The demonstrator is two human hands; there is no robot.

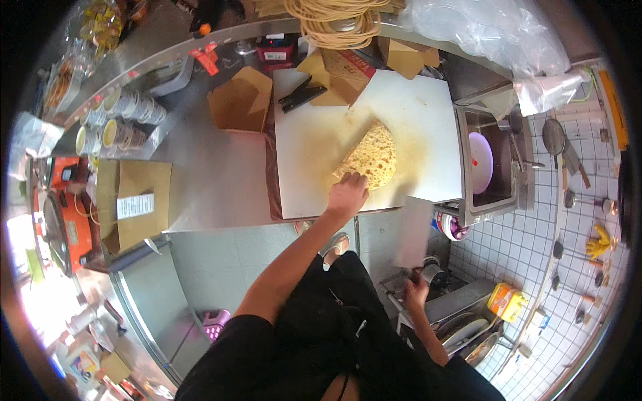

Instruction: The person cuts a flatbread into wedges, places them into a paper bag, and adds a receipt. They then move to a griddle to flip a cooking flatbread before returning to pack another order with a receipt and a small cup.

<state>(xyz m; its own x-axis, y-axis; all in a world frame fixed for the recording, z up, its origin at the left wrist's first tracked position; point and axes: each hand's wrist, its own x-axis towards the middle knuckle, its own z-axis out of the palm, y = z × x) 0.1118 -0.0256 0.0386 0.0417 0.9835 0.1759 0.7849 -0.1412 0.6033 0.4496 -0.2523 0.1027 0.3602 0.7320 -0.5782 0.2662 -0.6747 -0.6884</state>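
A folded half-round flatbread (pixel 373 155), golden with browned spots, lies on a white cutting board (pixel 311 170). My left hand (pixel 349 192) grips its near left end with curled fingers. Off the board's near right corner, my right hand (pixel 415 290) is closed around the handle of a cleaver (pixel 414 233). The broad blade looks blurred and points away from me, its tip close to the board's front edge. My left fingertips are partly hidden against the bread.
Open kraft takeout boxes (pixel 241 103) and black tongs (pixel 302 94) sit at the back left of the board. To the right is a sink (pixel 494 195) with a pale bowl (pixel 480 163). A cardboard box (pixel 143 183) and stacked cups (pixel 123 133) occupy the left counter.
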